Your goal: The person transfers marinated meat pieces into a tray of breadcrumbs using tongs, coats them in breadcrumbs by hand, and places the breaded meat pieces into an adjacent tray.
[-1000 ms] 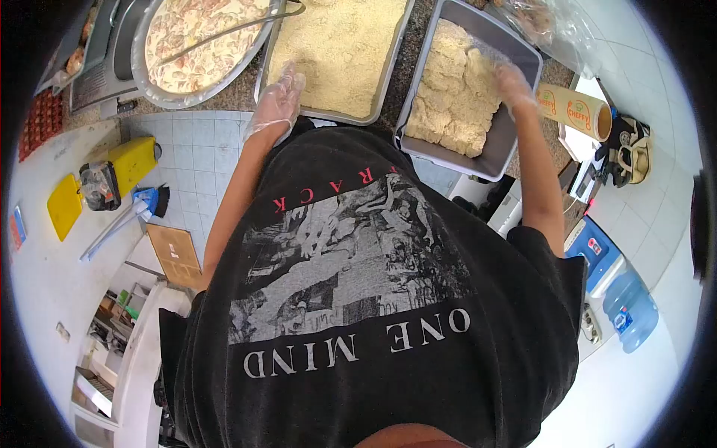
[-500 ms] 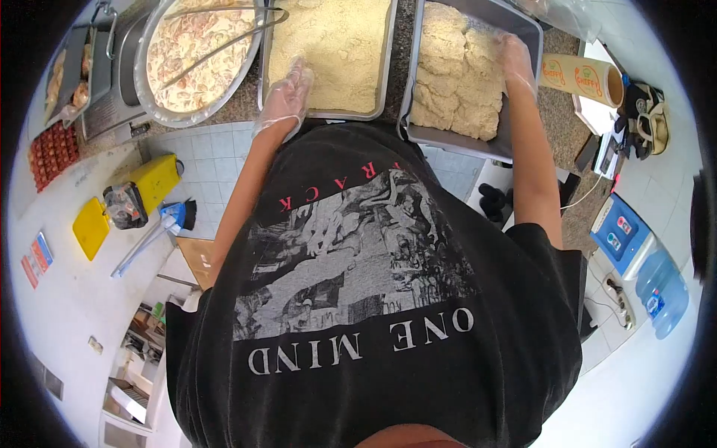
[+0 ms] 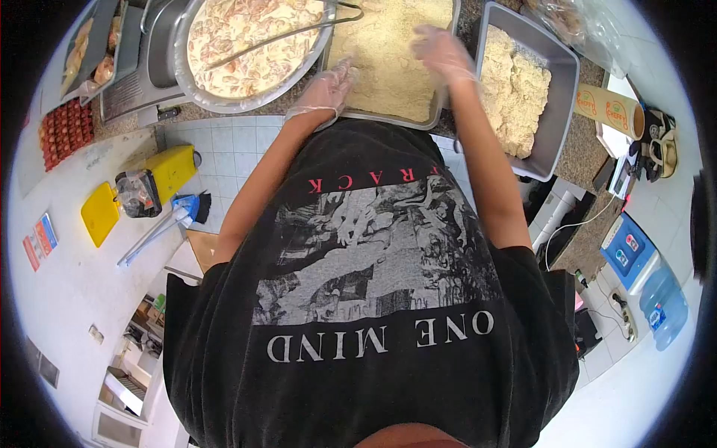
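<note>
My left hand [image 3: 328, 88], in a clear plastic glove, rests at the near left edge of a metal tray [image 3: 437, 112] of pale breading crumbs [image 3: 388, 63]. Its fingers lie stretched out on the crumbs, holding nothing. Over the right side of the same tray hovers my right hand [image 3: 446, 56], also gloved, fingers apart and nothing visible in them. To the right, a grey pan [image 3: 549, 138] holds crumb-coated pieces [image 3: 515, 93] packed side by side. On the left stands a large bowl [image 3: 187, 86] of meat pieces in creamy batter [image 3: 250, 48]. Metal tongs [image 3: 272, 37] lie across it.
Right of the grey pan are a printed paper roll [image 3: 609, 110] and clear plastic bags [image 3: 575, 33]. A sink [image 3: 162, 56] and red egg trays [image 3: 66, 134] are at left. On the floor side are a yellow dustpan [image 3: 101, 215] and a blue water bottle [image 3: 665, 306].
My right hand has left the coated pieces in the grey pan and moved left over the crumb tray. The left hand stays at the tray's edge. The whole view has shifted.
</note>
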